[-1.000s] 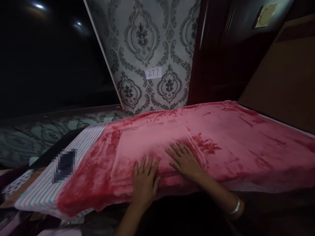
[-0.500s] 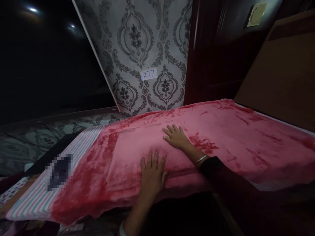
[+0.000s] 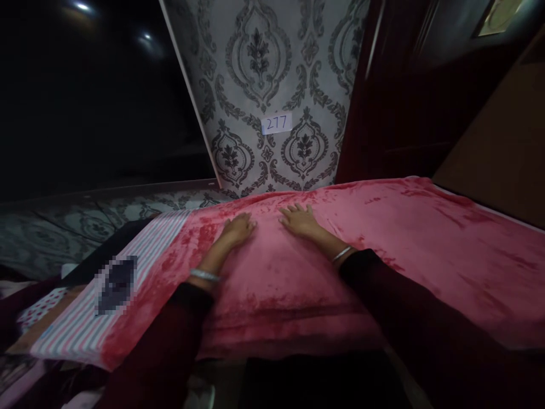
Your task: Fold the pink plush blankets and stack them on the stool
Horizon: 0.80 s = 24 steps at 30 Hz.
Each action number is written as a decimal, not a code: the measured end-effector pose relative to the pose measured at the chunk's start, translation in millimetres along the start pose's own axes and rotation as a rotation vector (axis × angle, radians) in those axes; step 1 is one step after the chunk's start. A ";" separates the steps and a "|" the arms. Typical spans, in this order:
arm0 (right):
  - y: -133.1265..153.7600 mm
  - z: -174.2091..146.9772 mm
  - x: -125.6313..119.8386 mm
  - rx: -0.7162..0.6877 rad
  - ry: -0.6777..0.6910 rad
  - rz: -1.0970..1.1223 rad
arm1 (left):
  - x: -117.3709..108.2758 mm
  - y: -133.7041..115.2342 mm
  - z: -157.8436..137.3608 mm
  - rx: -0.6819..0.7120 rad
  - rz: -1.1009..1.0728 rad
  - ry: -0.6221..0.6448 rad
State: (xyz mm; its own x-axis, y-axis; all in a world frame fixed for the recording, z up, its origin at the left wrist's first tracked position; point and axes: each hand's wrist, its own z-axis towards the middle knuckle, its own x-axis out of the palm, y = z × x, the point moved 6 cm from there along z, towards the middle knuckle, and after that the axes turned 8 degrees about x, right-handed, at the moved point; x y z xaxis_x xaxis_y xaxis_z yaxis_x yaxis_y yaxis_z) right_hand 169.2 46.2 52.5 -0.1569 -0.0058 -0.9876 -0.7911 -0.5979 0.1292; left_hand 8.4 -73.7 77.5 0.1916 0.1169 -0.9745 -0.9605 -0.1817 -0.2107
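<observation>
A folded piece of pink plush fabric (image 3: 281,264) lies on a larger pink and red plush blanket (image 3: 409,244). Near its far left part, my left hand (image 3: 239,228) rests palm down, fingers slightly bent and apart. My right hand (image 3: 298,220) lies flat with spread fingers by the far right part of the fold. Both hands touch the fabric and neither visibly holds anything. A bracelet circles each wrist.
A striped cloth (image 3: 76,332) shows at the blanket's left end, with a dark pixelated patch (image 3: 117,285) on it. Behind stand a large black screen (image 3: 97,108), a patterned wall with a paper marked 277 (image 3: 276,122), and a brown panel (image 3: 502,147) at right.
My left hand has moved away from me to the fold's far part. My right hand has slid slightly farther forward. The view has shifted left.
</observation>
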 end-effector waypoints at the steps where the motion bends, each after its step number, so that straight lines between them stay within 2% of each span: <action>1: 2.4 3.0 5.9 -0.022 0.001 0.000 | 6.6 5.8 7.7 -0.043 0.031 0.002; 4: -4.6 5.3 27.8 -0.057 0.019 -0.001 | 34.7 20.1 14.0 -0.113 0.129 -0.030; 8: -35.9 6.5 36.8 0.043 -0.028 -0.041 | 58.2 30.6 11.1 -0.087 0.186 -0.097; 11: -64.2 8.3 32.8 0.234 -0.025 -0.017 | 56.8 37.8 12.5 -0.110 0.174 -0.116; 15: -91.2 3.4 30.6 0.482 0.002 0.156 | 47.1 54.1 10.4 -0.288 0.129 -0.185; 19: -97.9 -7.1 30.4 0.533 -0.032 0.194 | 43.1 71.7 3.2 -0.422 0.014 -0.269; 22: -104.5 -18.5 31.9 0.546 -0.050 0.249 | 37.1 86.7 0.7 -0.432 -0.064 -0.320; 24: -111.3 -25.1 31.2 0.536 -0.055 0.291 | 30.8 95.9 0.2 -0.377 -0.130 -0.343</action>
State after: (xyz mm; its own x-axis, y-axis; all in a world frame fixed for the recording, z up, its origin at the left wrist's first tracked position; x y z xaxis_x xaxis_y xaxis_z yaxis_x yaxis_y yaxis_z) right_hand 267.2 92.4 5.0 -0.4304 -0.0586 -0.9007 -0.8961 -0.0918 0.4342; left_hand -77.8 -87.3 27.3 0.1664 0.4632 -0.8705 -0.7821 -0.4757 -0.4026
